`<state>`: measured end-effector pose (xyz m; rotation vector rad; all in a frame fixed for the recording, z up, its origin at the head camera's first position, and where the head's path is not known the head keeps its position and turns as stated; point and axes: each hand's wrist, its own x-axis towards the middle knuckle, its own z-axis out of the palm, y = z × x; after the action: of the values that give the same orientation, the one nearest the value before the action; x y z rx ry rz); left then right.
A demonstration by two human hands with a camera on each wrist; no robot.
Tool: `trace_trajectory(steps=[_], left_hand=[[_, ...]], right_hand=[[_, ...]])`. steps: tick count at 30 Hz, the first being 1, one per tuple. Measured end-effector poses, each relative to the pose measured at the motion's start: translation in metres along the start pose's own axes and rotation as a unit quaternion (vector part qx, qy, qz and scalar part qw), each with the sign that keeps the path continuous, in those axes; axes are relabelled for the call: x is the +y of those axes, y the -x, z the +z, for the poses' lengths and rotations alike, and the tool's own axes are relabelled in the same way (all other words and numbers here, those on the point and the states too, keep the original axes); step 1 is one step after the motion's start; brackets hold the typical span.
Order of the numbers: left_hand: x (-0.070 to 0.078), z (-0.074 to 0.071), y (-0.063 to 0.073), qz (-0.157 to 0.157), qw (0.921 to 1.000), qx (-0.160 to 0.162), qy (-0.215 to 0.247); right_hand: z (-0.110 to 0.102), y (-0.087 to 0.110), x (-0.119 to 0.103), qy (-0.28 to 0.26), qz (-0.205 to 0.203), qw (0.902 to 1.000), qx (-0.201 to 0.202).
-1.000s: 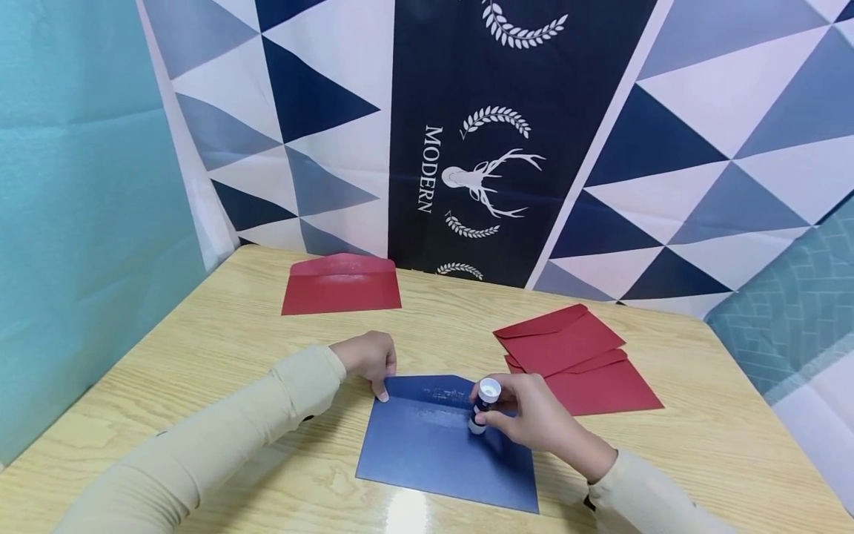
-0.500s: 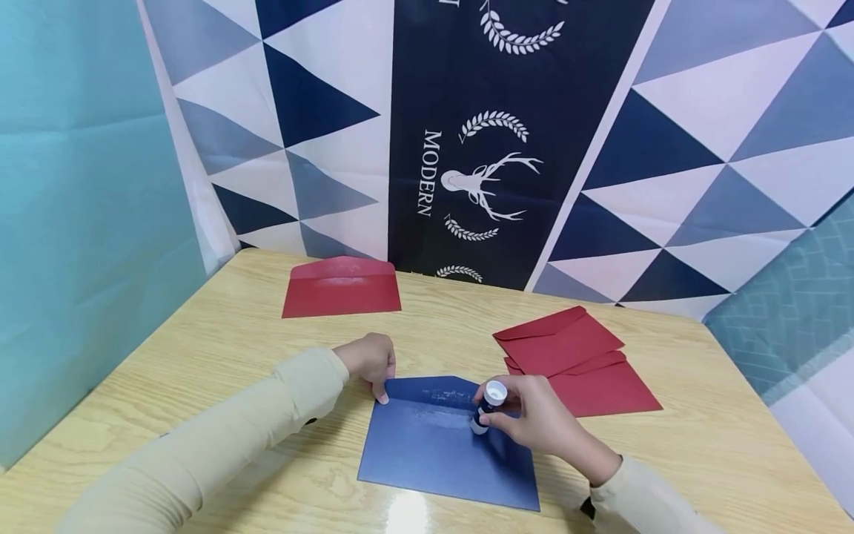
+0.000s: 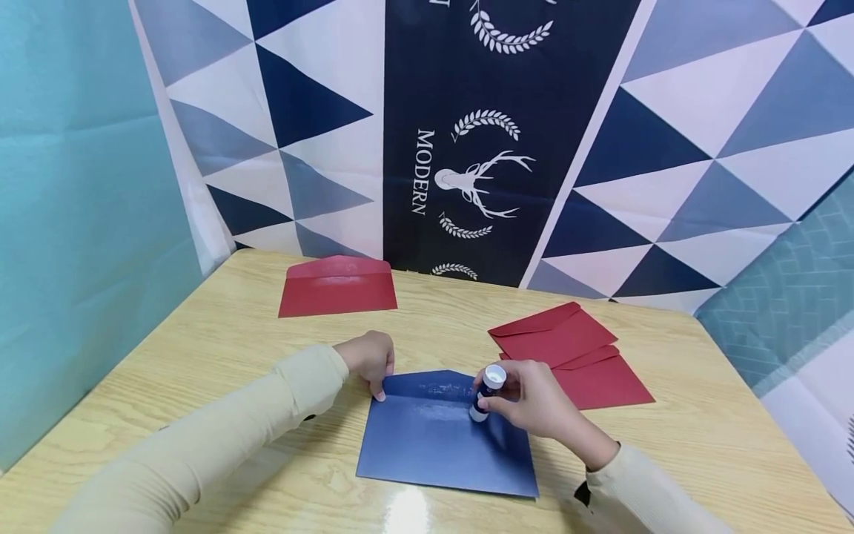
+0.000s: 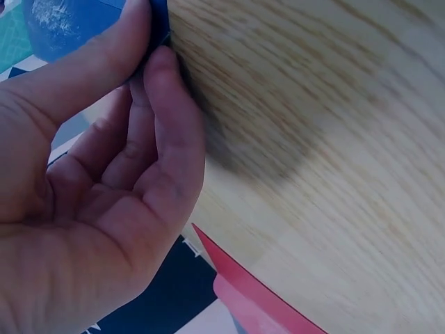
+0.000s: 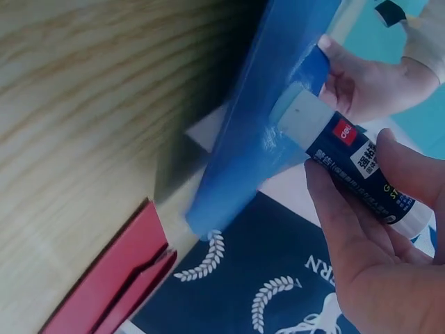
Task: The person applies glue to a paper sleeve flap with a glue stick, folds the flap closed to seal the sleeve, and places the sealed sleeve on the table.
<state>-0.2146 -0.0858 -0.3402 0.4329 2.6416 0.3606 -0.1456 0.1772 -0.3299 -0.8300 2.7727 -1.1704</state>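
A blue envelope (image 3: 447,449) lies on the table with its flap spread away from the person. Whitish glue smears mark the flap and the strip below its fold. My left hand (image 3: 368,362) pinches the envelope's left corner at the fold, thumb on top; in the left wrist view the fingers (image 4: 174,118) curl beneath that corner. My right hand (image 3: 534,400) grips a glue stick (image 3: 487,393), dark blue with white ends. In the right wrist view the glue stick (image 5: 354,160) has its white tip against the envelope (image 5: 261,104), near the fold.
A red envelope (image 3: 338,293) with its flap up lies at the back left of the wooden table (image 3: 233,334). Two overlapping red envelopes (image 3: 554,337) lie right of the blue one, close behind my right hand. A patterned cloth (image 3: 460,148) hangs along the back edge.
The right hand and glue stick have moved slightly away from the person, beside the fold. The left hand keeps its pinch on the corner. The head view has shifted a little.
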Motion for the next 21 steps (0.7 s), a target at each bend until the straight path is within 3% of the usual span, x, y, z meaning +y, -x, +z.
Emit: trace_trajectory(steps=[11, 21], left_hand=[[-0.014, 0.000, 0.002, 0.063, 0.9980, -0.005, -0.002], [-0.031, -0.011, 0.006, 0.068, 0.9975, 0.016, 0.008]], right_hand=[[-0.017, 0.002, -0.004, -0.022, 0.030, 0.9991, 0.021], [-0.033, 0.014, 0.003, 0.007, 0.033, 0.9984, 0.045]])
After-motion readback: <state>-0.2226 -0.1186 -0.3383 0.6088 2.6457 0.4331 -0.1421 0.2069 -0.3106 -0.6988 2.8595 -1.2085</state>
